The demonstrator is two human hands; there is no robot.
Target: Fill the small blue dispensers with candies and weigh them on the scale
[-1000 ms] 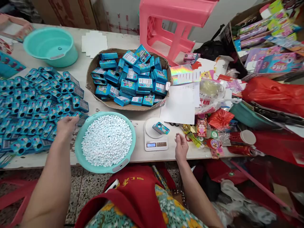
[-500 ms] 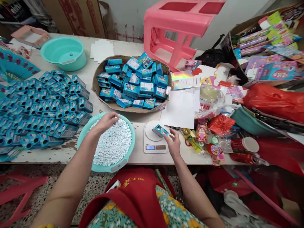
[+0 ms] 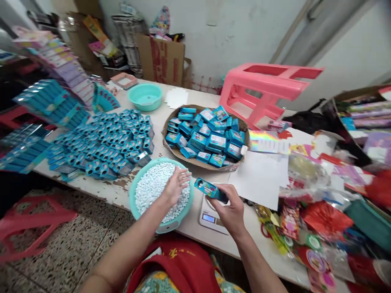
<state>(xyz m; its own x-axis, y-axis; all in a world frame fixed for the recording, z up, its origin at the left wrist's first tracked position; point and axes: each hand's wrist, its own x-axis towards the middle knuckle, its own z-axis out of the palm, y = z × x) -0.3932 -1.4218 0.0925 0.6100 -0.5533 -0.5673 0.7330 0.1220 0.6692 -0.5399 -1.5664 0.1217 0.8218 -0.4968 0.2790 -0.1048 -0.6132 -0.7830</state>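
My right hand (image 3: pixel 231 209) grips a small blue candy box (image 3: pixel 207 188), lifted above the kitchen scale (image 3: pixel 208 215). The box's end with a round hole faces left. Over the right side of a turquoise basin (image 3: pixel 134 202) is my left hand (image 3: pixel 176 185), palm turned up and fingers stretched out, with nothing visible in it. Small white candies (image 3: pixel 152 185) fill the basin. Behind it, a shallow cardboard tray (image 3: pixel 183 158) holds a heap of similar blue boxes (image 3: pixel 210 134). Many blue boxes with holes in their ends (image 3: pixel 106 142) stand in rows at the left.
An empty turquoise basin (image 3: pixel 145 106) and white cards (image 3: pixel 176 97) sit at the back. A pink stool (image 3: pixel 259 81) lies on its side there. White paper (image 3: pixel 259 175) and mixed packaging (image 3: pixel 305 211) cover the table's right side. Stacked blue packs (image 3: pixel 51 101) rise at the far left.
My right hand has taken hold of the box and raised it off the scale toward the left. My left hand has moved right across the basin and turned palm up. The view has swung left.
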